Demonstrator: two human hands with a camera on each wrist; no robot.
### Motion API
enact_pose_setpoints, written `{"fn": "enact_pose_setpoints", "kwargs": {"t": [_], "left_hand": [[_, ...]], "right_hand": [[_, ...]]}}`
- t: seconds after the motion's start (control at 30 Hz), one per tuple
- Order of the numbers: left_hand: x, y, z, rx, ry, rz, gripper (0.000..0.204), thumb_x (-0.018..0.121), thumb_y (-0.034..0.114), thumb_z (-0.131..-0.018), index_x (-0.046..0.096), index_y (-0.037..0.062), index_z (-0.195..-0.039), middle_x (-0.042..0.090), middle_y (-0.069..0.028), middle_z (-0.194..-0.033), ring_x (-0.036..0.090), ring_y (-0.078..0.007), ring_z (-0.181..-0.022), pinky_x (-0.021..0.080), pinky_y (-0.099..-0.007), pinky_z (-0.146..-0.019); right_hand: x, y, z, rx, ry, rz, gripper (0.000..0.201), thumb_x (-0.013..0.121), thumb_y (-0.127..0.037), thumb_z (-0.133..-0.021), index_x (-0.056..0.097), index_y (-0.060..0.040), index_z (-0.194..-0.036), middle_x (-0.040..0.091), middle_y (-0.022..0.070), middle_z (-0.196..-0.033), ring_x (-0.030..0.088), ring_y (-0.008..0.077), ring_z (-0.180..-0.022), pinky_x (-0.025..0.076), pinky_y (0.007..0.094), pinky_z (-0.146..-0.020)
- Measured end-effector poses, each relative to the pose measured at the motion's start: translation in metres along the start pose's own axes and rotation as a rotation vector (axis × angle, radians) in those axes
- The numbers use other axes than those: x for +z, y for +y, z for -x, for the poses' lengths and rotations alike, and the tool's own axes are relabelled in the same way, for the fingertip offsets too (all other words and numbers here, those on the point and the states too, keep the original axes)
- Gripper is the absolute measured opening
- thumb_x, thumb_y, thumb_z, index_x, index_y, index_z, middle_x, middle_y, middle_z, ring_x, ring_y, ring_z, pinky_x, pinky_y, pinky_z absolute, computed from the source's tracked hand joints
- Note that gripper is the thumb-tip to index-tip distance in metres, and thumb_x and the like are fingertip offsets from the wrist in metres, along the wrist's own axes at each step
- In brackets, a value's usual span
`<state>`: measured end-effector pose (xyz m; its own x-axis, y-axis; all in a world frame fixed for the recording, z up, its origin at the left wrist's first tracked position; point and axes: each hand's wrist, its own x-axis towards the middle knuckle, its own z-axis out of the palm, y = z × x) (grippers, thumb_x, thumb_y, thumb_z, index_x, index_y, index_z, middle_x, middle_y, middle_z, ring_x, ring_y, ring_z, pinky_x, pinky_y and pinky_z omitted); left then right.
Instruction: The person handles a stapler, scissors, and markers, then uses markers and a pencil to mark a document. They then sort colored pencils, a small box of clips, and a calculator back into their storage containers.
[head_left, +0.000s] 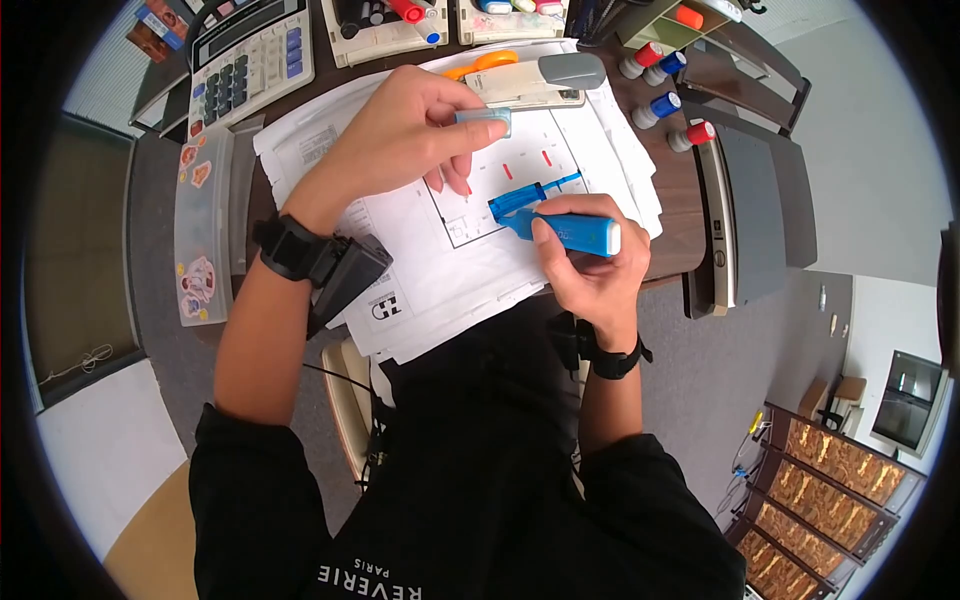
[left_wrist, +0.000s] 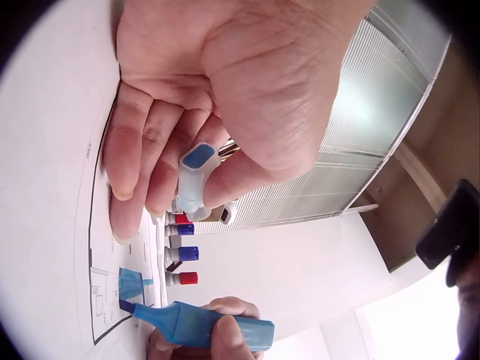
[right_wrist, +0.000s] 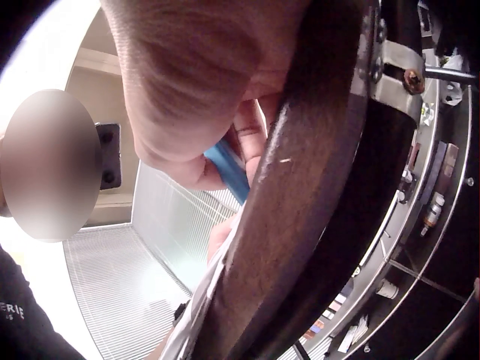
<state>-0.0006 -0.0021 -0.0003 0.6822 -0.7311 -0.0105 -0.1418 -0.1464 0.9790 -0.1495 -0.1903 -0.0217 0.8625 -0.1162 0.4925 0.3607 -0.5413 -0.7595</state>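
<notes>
My right hand (head_left: 605, 275) grips a blue highlighter (head_left: 575, 233), its thumb and fingers round the barrel. In the left wrist view the chisel tip (left_wrist: 127, 306) is right at the lower edge of a blue-coloured patch (left_wrist: 130, 282) on a printed plan sheet (head_left: 520, 155). Above the sheet, my left hand (head_left: 410, 130) pinches the translucent highlighter cap (left_wrist: 193, 182) between thumb and finger, its hollow end showing. The other left fingers reach down toward the sheet. Two short red marks (head_left: 507, 172) lie beyond the patch. In the right wrist view the desk edge partly hides the highlighter.
Behind the sheet lie a stapler (head_left: 525, 85) and an orange handle (head_left: 495, 60). Several small bottles with red or blue caps (head_left: 665, 104) stand at right, near a dark grey device (head_left: 750, 200). A calculator (head_left: 250, 75) and clear plastic box (head_left: 205, 240) are at left.
</notes>
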Motion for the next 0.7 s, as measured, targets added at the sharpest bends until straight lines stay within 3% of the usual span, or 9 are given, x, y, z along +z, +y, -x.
{"fn": "enact_pose_setpoints", "kwargs": {"t": [0.43,0.7], "left_hand": [[0.0006,0.0024,0.0001,-0.007,0.001,-0.018,0.027,0.067,0.022,-0.095,0.068,-0.0047,-0.097,0.067,-0.0081,-0.065,0.070,-0.0158,-0.057,0.046,-0.0197,-0.043],[0.0002,0.0017,-0.0007,-0.011,0.001,-0.008,0.026,0.067,0.021,-0.095,0.068,-0.0048,-0.098,0.067,-0.0082,-0.065,0.070,-0.0154,-0.056,0.046,-0.0198,-0.043]], "right_hand": [[0.0020,0.0026,-0.0005,0.000,0.107,0.068,0.012,0.074,-0.005,-0.079,0.067,-0.0031,-0.089,0.069,0.0047,-0.070,0.066,0.0123,-0.055,0.050,0.0224,-0.053],[0.0025,-0.0013,-0.0014,0.143,0.207,0.028,0.009,0.072,-0.004,-0.080,0.066,-0.0014,-0.086,0.067,0.0032,-0.067,0.062,0.0065,-0.056,0.049,0.0213,-0.053]]}}
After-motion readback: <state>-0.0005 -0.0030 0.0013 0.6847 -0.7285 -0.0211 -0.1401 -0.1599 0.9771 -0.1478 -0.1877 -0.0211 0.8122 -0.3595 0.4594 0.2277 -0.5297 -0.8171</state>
